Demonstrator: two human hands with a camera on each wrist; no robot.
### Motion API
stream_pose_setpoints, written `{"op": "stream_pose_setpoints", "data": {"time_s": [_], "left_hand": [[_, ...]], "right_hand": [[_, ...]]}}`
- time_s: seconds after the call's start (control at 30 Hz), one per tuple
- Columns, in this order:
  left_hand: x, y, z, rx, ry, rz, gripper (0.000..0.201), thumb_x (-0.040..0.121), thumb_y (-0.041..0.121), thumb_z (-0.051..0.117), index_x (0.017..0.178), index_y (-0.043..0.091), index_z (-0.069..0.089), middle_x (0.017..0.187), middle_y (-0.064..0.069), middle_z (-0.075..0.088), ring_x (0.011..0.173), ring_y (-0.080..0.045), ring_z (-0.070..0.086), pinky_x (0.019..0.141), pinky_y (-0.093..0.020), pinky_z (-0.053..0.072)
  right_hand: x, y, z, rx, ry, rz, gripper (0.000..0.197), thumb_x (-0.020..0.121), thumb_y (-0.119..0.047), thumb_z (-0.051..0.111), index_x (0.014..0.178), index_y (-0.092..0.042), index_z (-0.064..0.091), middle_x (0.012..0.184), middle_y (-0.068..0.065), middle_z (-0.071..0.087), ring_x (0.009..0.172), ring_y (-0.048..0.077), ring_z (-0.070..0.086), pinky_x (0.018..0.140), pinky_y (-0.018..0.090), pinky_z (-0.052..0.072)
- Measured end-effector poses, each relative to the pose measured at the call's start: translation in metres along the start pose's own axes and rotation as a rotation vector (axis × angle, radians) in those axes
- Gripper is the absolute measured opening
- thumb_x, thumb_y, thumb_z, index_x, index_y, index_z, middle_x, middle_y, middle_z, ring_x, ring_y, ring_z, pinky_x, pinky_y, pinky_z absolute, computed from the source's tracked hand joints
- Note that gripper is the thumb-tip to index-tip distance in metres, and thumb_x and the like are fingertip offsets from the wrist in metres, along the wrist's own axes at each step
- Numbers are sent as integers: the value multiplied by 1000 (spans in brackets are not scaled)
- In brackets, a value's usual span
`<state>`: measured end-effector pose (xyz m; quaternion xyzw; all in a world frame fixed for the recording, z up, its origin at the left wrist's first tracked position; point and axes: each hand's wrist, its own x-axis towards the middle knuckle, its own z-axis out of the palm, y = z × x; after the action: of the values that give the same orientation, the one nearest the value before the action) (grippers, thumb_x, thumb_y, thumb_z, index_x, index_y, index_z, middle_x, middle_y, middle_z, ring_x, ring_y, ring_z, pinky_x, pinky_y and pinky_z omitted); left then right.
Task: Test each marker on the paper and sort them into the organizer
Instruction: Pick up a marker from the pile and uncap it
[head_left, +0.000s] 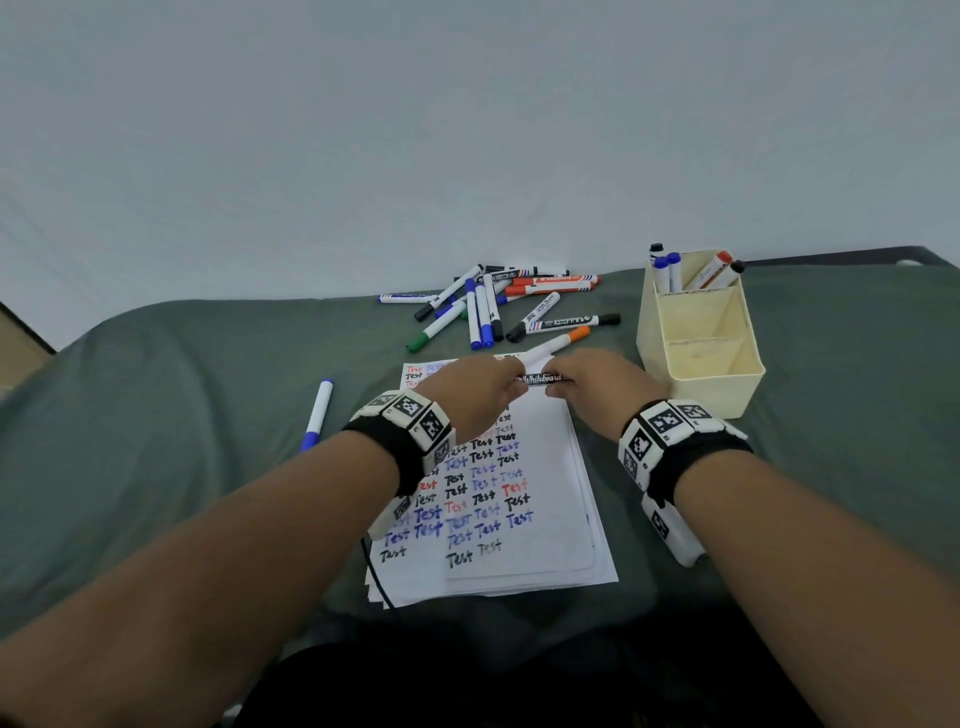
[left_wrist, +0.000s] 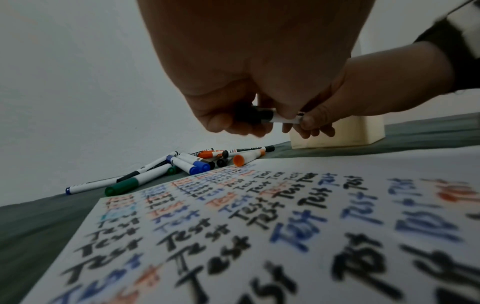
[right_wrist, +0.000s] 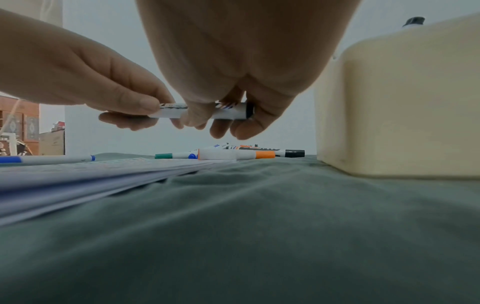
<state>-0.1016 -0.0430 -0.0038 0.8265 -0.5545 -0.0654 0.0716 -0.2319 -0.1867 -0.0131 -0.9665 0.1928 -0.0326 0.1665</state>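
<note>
Both hands hold one black-and-white whiteboard marker (head_left: 540, 379) level above the top of the paper (head_left: 540, 519). My left hand (head_left: 480, 387) grips its black cap end (left_wrist: 250, 115). My right hand (head_left: 587, 382) grips the white barrel (right_wrist: 228, 112). The paper is covered with rows of "Test" in black, blue and red. A cream organizer (head_left: 727, 382) with three compartments stands to the right; its far compartment holds several markers (head_left: 670, 273).
A pile of loose markers (head_left: 493, 306) lies beyond the paper, with an orange-capped one (head_left: 558, 343) nearest. A blue marker (head_left: 318, 413) lies alone left of the paper. Green cloth (head_left: 182, 415) covers the surface; a pale wall stands behind.
</note>
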Motion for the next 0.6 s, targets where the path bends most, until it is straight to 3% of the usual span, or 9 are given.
{"op": "stream_pose_setpoints", "data": {"time_s": [0.13, 0.27, 0.4, 0.47, 0.53, 0.6], "left_hand": [[1, -1, 4, 37, -77, -35, 36, 109, 40, 34, 138, 24, 48, 99, -2, 61, 85, -21, 57, 69, -33, 39], [3, -7, 1, 17, -98, -41, 35, 107, 46, 36, 135, 32, 52, 88, 5, 60, 76, -13, 55, 61, -29, 35], [2, -17, 1, 0, -101, -96, 35, 102, 56, 41, 126, 35, 55, 83, 12, 57, 89, -18, 60, 62, -29, 33], [1, -21, 4, -16, -107, -117, 48, 95, 67, 47, 130, 34, 49, 93, 11, 61, 90, -15, 57, 66, -30, 36], [-1, -28, 7, -39, -102, -170, 75, 81, 80, 53, 138, 32, 40, 113, 3, 63, 91, -15, 53, 73, -33, 40], [-5, -38, 7, -72, -97, -223, 98, 67, 93, 50, 140, 29, 34, 122, -2, 63, 94, -18, 57, 77, -36, 46]], "right_hand": [[0, -1, 1, 37, -49, 17, 28, 103, -29, 56, 127, -19, 67, 117, 8, 67, 109, 25, 60, 80, 27, 36], [2, -1, 0, 59, -93, 38, 35, 103, -29, 56, 137, -19, 62, 124, 12, 67, 116, 27, 59, 88, 29, 42], [2, 0, 4, 48, -110, 46, 32, 103, -31, 57, 132, -20, 63, 114, 11, 67, 101, 24, 60, 80, 31, 44], [3, 3, 6, 21, -116, 68, 27, 102, -33, 57, 125, -20, 64, 108, 8, 67, 92, 22, 56, 75, 31, 42], [4, 5, 7, -3, -107, 85, 23, 102, -33, 56, 119, -19, 63, 108, 7, 66, 89, 20, 54, 73, 31, 40], [5, 7, 8, -20, -97, 91, 20, 103, -34, 56, 115, -19, 61, 107, 6, 66, 89, 20, 54, 74, 32, 41]]}}
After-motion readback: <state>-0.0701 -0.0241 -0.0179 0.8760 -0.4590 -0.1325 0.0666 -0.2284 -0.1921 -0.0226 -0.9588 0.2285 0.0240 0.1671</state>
